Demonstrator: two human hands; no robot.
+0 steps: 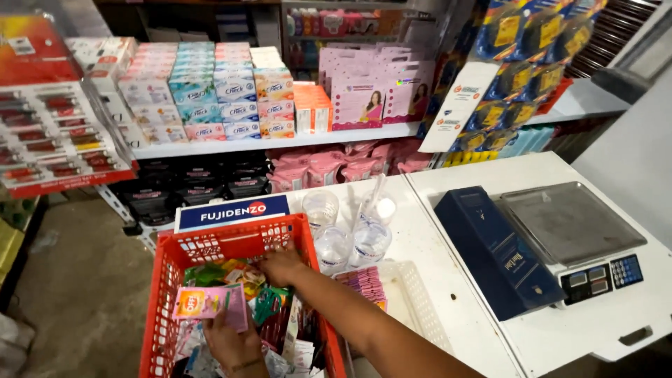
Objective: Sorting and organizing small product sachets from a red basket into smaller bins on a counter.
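left hand: your left hand [234, 343] grips a strip of pink and orange sachets [210, 302] over the red basket [164, 280].
right hand: your right hand [280, 266] reaches into the basket's far end, fingers curled on loose packets [241, 274]; you cannot tell whether it grasps one.
nearby: plastic cups [346, 231] stand just beside the basket; a weighing scale [574, 231] sits well apart on the white counter [448, 294].
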